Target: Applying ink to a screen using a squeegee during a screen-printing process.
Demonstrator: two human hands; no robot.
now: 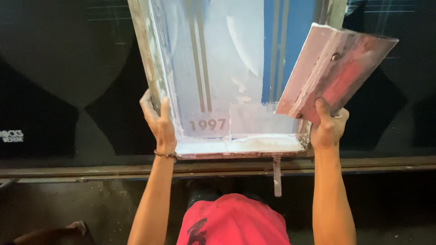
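Now, step: screen frame [156, 68] lifted, paint-smeared squeegee [334, 68] raised.
Left hand [159, 122]: fingers wrapped around frame edge.
Right hand [328, 127]: fingers pinching squeegee.
Next: probably calls for steady lowering.

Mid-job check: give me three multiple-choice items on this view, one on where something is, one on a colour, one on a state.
1. Where is the squeegee?
A. In the right hand, at the screen frame's right side
B. Lying on the dark fabric at the left
C. In the left hand

2. What colour is the ink pooled along the frame's near edge?
A. Black
B. White
C. Green

3. What is the left hand doing?
A. Hanging free
B. Gripping the frame's left rail
C. Resting flat on the mesh

Answers: 1 A, the right hand holds it beside the screen frame. 2 B, the white ink lies there. 3 B, the left hand wraps the rail.
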